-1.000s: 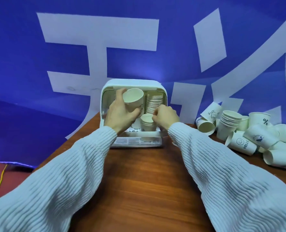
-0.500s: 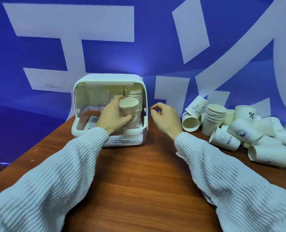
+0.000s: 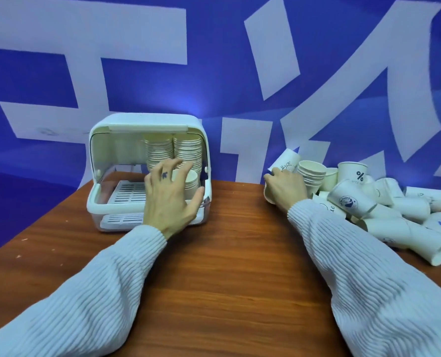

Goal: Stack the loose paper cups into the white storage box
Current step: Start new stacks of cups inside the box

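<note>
Left hand [image 3: 169, 199], fingers spread, empty, at the white storage box [image 3: 147, 124] opening; stacked cups [image 3: 187, 150] inside; right hand [image 3: 286, 188] grips a loose cup [image 3: 268, 195] right of the box, beside the cup pile [image 3: 369, 199].

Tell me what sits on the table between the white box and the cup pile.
Nothing: in the head view only bare wooden table separates the white storage box from the pile of loose cups.

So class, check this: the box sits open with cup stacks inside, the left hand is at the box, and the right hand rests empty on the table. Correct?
Not quite. The head view shows the right hand closing on a cup at the pile's edge. The box is open with stacks inside, left hand at it.
</note>
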